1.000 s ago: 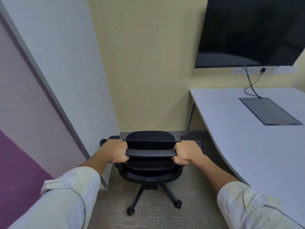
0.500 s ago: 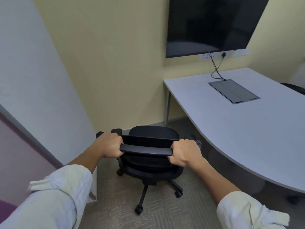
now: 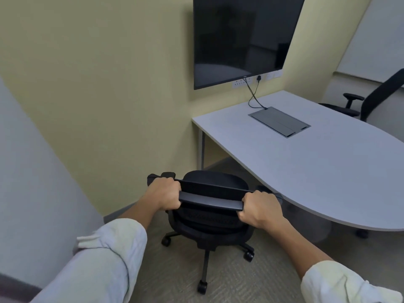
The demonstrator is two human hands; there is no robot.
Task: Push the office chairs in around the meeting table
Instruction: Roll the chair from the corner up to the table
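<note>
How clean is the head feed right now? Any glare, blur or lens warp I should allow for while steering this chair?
Head view: soft, even room light, no hard shadows; the dark wall screen carries only dim reflections, no glare. Wide-angle warp tilts the walls and the meeting table. Both hands, left hand and right hand, and the chair they grip look sharp; the second chair at the far edge is slightly softer.
</note>
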